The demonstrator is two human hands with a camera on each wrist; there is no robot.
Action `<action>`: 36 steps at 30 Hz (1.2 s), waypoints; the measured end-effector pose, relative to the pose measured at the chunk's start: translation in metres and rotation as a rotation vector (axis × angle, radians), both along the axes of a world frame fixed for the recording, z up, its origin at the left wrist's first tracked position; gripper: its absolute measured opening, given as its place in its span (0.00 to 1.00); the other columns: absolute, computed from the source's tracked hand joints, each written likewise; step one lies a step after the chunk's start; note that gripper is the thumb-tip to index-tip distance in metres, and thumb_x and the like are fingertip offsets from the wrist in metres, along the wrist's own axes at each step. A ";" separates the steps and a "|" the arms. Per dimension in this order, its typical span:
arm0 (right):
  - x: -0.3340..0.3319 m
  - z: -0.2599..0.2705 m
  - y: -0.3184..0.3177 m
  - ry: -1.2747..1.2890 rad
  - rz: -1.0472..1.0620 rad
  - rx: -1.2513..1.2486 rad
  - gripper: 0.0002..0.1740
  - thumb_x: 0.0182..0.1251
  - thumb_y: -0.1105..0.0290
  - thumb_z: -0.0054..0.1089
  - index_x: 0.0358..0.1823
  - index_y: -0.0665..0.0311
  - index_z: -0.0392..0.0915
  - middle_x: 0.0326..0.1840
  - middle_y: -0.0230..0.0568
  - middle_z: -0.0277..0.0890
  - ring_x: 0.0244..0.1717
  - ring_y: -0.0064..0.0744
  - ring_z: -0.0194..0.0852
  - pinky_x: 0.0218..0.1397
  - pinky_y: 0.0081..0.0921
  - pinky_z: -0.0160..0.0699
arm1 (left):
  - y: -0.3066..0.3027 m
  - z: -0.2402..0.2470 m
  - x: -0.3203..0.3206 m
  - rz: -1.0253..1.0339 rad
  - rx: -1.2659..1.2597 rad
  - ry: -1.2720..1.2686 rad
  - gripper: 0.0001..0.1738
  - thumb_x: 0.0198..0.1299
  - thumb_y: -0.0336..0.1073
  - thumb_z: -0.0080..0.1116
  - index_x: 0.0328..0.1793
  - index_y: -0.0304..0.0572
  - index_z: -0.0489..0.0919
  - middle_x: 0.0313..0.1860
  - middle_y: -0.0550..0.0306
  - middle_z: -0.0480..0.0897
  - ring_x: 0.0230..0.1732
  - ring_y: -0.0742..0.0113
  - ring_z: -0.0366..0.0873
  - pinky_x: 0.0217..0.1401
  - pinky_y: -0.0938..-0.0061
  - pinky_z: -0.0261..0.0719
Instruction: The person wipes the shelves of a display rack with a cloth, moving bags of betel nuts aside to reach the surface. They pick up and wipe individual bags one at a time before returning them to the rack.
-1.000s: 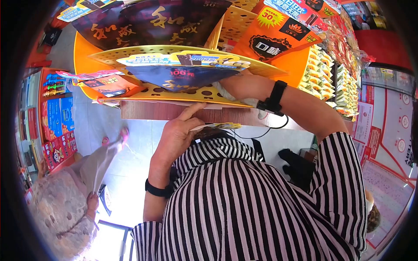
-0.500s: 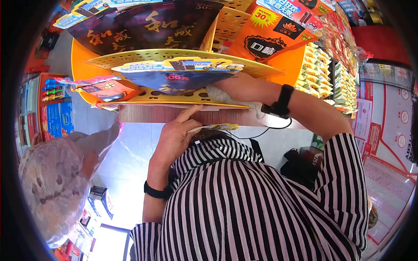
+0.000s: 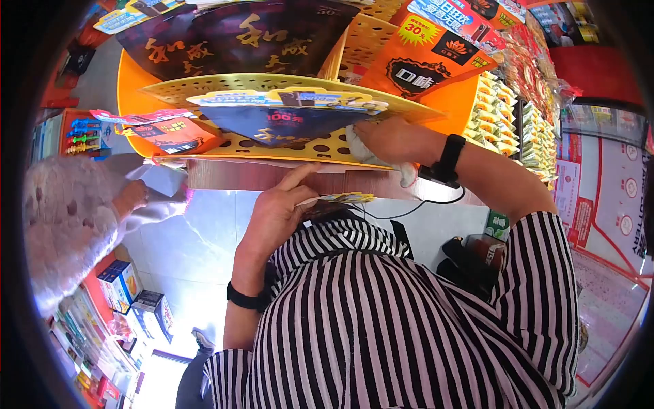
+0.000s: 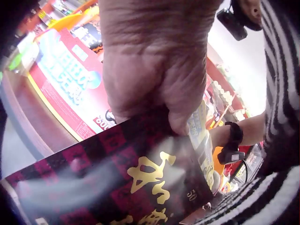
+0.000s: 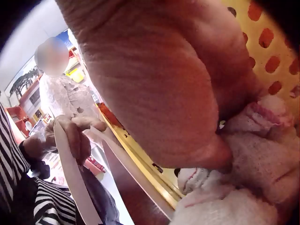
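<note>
In the head view, my left hand holds a dark bag against my front and lays a finger on the front edge of the yellow perforated rack. The left wrist view shows its thumb over the edge of this purple-black bag with gold characters. My right hand reaches into the rack beside a dark blue bag. It grips a white cloth; the right wrist view shows the bunched cloth under its thumb, with some fingers hidden.
Behind the yellow divider stand dark bags and an orange bag. Small packets hang at right. An orange-red bag lies in the rack's left end. A person stands at left.
My right hand and the cloth have shifted slightly right, away from the blue bag. The person at left has moved up along the left edge. My left hand has stayed nearly still.
</note>
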State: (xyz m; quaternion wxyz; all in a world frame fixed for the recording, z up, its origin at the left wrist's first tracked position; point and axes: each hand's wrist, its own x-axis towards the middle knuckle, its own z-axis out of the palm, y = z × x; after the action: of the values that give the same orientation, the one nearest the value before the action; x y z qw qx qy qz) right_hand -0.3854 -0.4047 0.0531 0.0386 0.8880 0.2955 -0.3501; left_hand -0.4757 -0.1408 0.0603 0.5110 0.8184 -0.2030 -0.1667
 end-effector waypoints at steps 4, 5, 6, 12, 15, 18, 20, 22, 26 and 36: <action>-0.010 -0.008 -0.013 0.029 -0.151 -0.127 0.26 0.67 0.69 0.41 0.64 0.76 0.59 0.44 0.57 0.77 0.37 0.52 0.81 0.40 0.40 0.78 | 0.001 -0.001 0.000 -0.012 0.015 -0.092 0.06 0.55 0.28 0.58 0.38 0.39 0.81 0.63 0.55 0.75 0.49 0.52 0.80 0.49 0.66 0.78; -0.011 -0.011 -0.017 0.029 -0.150 -0.130 0.26 0.67 0.69 0.41 0.64 0.76 0.59 0.44 0.57 0.77 0.37 0.52 0.81 0.40 0.40 0.78 | 0.001 -0.001 0.000 -0.011 0.012 -0.092 0.06 0.55 0.28 0.58 0.38 0.39 0.81 0.63 0.55 0.75 0.49 0.52 0.80 0.49 0.66 0.78; -0.010 -0.014 -0.021 0.025 -0.042 -0.184 0.27 0.64 0.70 0.45 0.62 0.78 0.60 0.44 0.57 0.78 0.39 0.53 0.81 0.41 0.40 0.78 | 0.001 0.000 0.001 -0.007 0.023 -0.046 0.06 0.55 0.28 0.58 0.38 0.39 0.81 0.63 0.55 0.75 0.49 0.52 0.80 0.49 0.66 0.78; -0.004 0.004 -0.010 0.087 0.069 -0.274 0.21 0.54 0.74 0.54 0.50 0.77 0.74 0.39 0.55 0.80 0.39 0.51 0.81 0.40 0.37 0.79 | 0.002 -0.005 0.000 -0.024 0.016 -0.059 0.06 0.54 0.29 0.58 0.38 0.39 0.81 0.62 0.56 0.75 0.49 0.52 0.79 0.49 0.65 0.78; 0.003 0.001 -0.011 0.194 0.026 -0.293 0.16 0.51 0.76 0.54 0.42 0.74 0.80 0.37 0.53 0.81 0.37 0.49 0.81 0.37 0.36 0.79 | 0.002 -0.004 0.000 -0.023 0.008 -0.046 0.06 0.54 0.29 0.58 0.38 0.39 0.81 0.62 0.56 0.75 0.49 0.51 0.79 0.49 0.65 0.78; 0.010 -0.013 -0.010 0.226 -0.055 -0.290 0.15 0.49 0.76 0.55 0.40 0.70 0.82 0.38 0.54 0.81 0.40 0.50 0.81 0.40 0.37 0.79 | 0.003 -0.002 0.002 -0.028 0.002 -0.025 0.06 0.54 0.27 0.58 0.38 0.37 0.81 0.61 0.53 0.75 0.48 0.51 0.80 0.48 0.66 0.78; 0.011 -0.013 -0.003 0.251 -0.076 -0.279 0.17 0.49 0.76 0.56 0.43 0.70 0.81 0.39 0.55 0.80 0.41 0.51 0.80 0.42 0.38 0.79 | 0.003 -0.002 0.002 -0.035 -0.020 -0.037 0.06 0.53 0.25 0.59 0.39 0.35 0.81 0.61 0.51 0.76 0.48 0.51 0.81 0.48 0.66 0.78; 0.005 -0.013 0.004 -0.005 -0.099 0.249 0.20 0.51 0.75 0.55 0.48 0.67 0.79 0.42 0.56 0.80 0.44 0.53 0.79 0.47 0.40 0.78 | 0.004 -0.003 0.002 -0.040 -0.028 -0.004 0.05 0.53 0.25 0.58 0.37 0.35 0.80 0.61 0.50 0.75 0.46 0.51 0.81 0.46 0.67 0.78; 0.003 -0.003 0.023 -0.021 -0.040 0.314 0.18 0.61 0.73 0.47 0.52 0.62 0.78 0.48 0.53 0.78 0.50 0.51 0.78 0.53 0.40 0.76 | 0.007 -0.019 0.000 -0.051 -0.002 -0.116 0.02 0.54 0.27 0.57 0.34 0.37 0.78 0.62 0.49 0.75 0.45 0.52 0.81 0.42 0.67 0.79; 0.016 0.000 -0.002 -0.058 0.353 -0.046 0.27 0.46 0.72 0.62 0.53 0.58 0.78 0.51 0.47 0.77 0.52 0.49 0.76 0.53 0.37 0.75 | -0.009 -0.035 -0.006 0.097 -0.072 -0.224 0.05 0.49 0.30 0.59 0.33 0.39 0.81 0.57 0.59 0.78 0.38 0.52 0.81 0.41 0.64 0.80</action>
State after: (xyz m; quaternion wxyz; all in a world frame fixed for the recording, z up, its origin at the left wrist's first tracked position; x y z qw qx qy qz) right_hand -0.3695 -0.4071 0.0528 0.1281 0.8309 0.4377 -0.3187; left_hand -0.4816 -0.1497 0.0256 0.5218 0.8218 -0.2249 -0.0416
